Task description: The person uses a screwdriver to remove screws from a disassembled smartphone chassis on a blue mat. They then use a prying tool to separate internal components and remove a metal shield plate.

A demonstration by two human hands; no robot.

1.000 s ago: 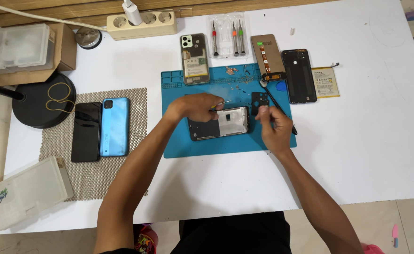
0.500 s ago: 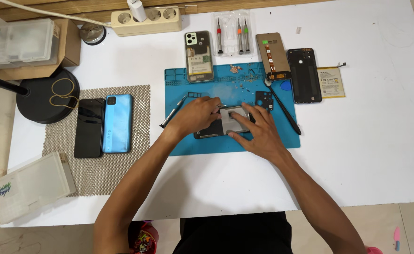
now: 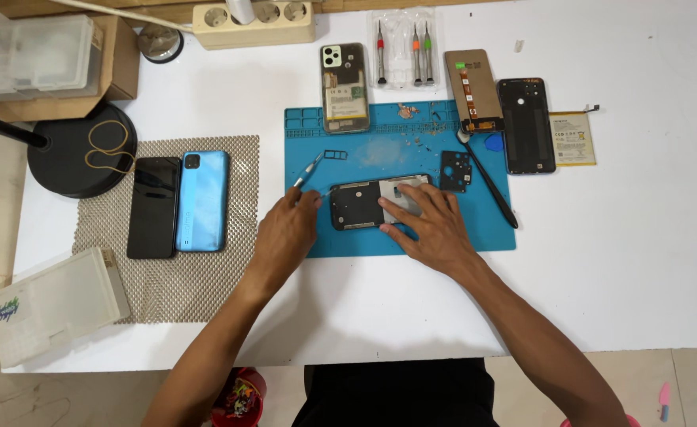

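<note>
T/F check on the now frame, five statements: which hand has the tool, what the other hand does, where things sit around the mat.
1. The left hand holds the tweezers. True.
2. The right hand hangs in the air, off the opened phone. False: it rests flat on it.
3. The opened phone lies on the blue mat. True.
4. The blue phone lies on the blue mat. False: it lies on the mesh pad at the left.
5. The battery lies off the mat, on the white table. True.
</note>
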